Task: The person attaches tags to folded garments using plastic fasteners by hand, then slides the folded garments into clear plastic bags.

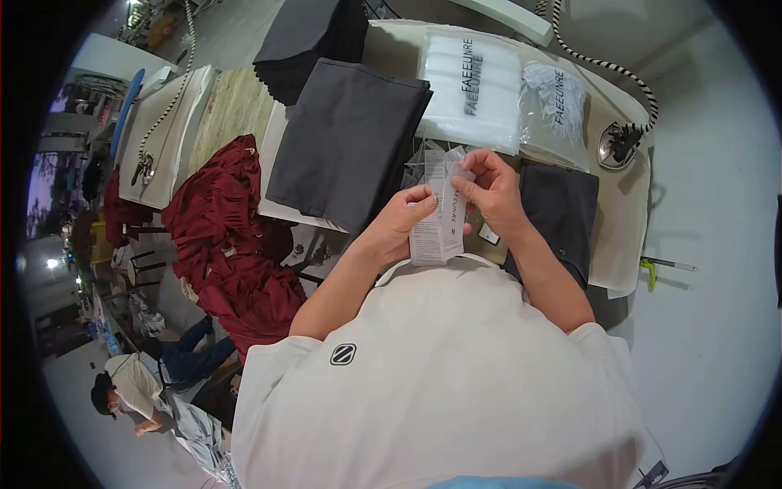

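Printed paper labels (pixel 440 216) hang between my two hands, close to my body. My left hand (pixel 401 216) grips their left edge with fingers closed. At their upper right, my right hand (pixel 493 189) pinches the labels between thumb and fingers. Left of them lies a folded dark grey cloth (pixel 346 138); another dark folded cloth (pixel 562 212) lies partly behind my right forearm. Beyond my hands are printed clear plastic bags (pixel 472 90).
A stack of dark cloth (pixel 314 37) stands at the table's back. An iron (pixel 617 145) with a striped cord sits at the right edge. Crumpled red fabric (pixel 220 236) lies to the left. Another person (pixel 134 383) is at the lower left.
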### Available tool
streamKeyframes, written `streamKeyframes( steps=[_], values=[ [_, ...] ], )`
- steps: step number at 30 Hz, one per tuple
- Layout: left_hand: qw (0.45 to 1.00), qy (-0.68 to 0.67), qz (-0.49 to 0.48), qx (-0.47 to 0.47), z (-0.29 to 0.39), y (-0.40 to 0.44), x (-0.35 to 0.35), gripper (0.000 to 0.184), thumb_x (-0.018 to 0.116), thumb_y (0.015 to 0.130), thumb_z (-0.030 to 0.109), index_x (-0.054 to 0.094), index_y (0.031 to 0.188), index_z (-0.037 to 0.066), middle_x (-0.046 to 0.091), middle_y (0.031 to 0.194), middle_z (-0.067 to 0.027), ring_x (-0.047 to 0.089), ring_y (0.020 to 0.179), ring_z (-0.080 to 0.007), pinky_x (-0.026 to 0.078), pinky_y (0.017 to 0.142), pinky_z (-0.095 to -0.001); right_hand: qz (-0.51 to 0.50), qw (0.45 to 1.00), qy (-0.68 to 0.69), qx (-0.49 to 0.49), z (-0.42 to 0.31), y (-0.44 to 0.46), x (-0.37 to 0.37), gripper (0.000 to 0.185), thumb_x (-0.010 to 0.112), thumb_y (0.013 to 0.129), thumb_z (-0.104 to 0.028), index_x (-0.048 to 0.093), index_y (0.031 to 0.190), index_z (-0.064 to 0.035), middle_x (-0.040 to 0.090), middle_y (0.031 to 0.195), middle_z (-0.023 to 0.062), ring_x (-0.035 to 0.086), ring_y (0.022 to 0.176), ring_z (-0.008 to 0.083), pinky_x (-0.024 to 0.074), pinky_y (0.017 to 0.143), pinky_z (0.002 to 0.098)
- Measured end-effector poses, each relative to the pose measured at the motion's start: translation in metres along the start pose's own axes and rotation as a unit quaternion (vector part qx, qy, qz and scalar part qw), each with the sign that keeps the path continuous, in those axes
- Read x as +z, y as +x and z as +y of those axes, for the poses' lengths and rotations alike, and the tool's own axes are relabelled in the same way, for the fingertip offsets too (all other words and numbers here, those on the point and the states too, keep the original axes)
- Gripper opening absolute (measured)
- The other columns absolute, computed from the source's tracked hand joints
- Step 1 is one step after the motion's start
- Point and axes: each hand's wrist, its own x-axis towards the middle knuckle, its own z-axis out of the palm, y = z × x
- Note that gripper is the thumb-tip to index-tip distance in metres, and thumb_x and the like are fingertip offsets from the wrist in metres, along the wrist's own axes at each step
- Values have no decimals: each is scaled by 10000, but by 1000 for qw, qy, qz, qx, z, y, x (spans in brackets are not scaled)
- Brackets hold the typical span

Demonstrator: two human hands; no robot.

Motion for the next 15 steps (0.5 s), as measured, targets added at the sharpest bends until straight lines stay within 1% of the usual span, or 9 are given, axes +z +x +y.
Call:
streamKeyframes(
  steps=[1,4,7,9,10,11,12,14,15],
  values=[
    [1000,0,0,0,-1,1,-3,400,752,944,248,572,1213,12,691,1150,-187,737,980,-299,623,842,-433,-2,1000,14,-6,-2,1,3,215,739,912,-29,606,1078,-60,645,915,-14,611,809,58,508,713,224],
    [996,88,-18,16,-8,3,-21,603,756,931,335,488,1368,18,662,1235,-227,722,1043,-347,613,873,-443,-5,999,43,-15,-2,3,3,262,750,913,-54,606,1131,-58,661,941,-2,611,804,54,510,678,223],
    [998,44,-6,49,-6,-3,-22,670,778,916,278,426,1445,66,666,1209,-223,727,1020,-350,615,872,-469,102,974,200,-42,16,24,-37,311,748,932,-139,630,1212,-70,679,936,11,621,793,66,510,646,236],
    [998,22,0,66,-4,-8,-23,715,789,908,250,395,1483,90,668,1197,-220,729,1009,-351,616,871,-483,214,976,21,-30,69,43,-103,323,715,946,-202,653,1235,-71,686,910,22,636,788,98,520,651,267],
    [996,14,-3,84,-3,-12,-24,775,790,907,247,336,1524,125,663,1203,-221,729,1010,-357,614,876,-486,203,957,-207,-26,100,44,-136,301,697,938,-198,672,1208,-68,698,907,53,664,799,157,537,667,312],
    [995,6,-7,102,-1,-15,-26,840,791,905,243,278,1564,159,657,1210,-222,728,1012,-362,612,881,-488,181,887,-424,-21,126,45,-155,284,679,929,-195,691,1181,-66,710,904,83,693,810,215,554,684,357],
    [993,-2,-11,121,0,-16,-27,907,791,903,240,220,1605,193,652,1217,-223,727,1013,-367,610,885,-491,181,887,-424,-22,140,42,-153,284,679,929,-195,691,1181,-66,710,904,83,693,810,215,554,684,357],
    [992,-5,-17,125,-1,-16,-29,918,790,904,239,206,1612,210,649,1219,-222,725,1019,-370,611,884,-490,74,777,-623,-44,167,31,-150,205,629,892,-136,704,1055,-37,708,946,147,707,876,334,567,728,446],
    [991,-8,-24,128,-2,-15,-30,930,788,906,238,193,1620,226,645,1221,-222,723,1024,-373,612,882,-489,74,777,-623,-43,173,31,-149,205,629,892,-136,704,1055,-37,708,946,147,707,876,334,567,728,446]
  ],
)
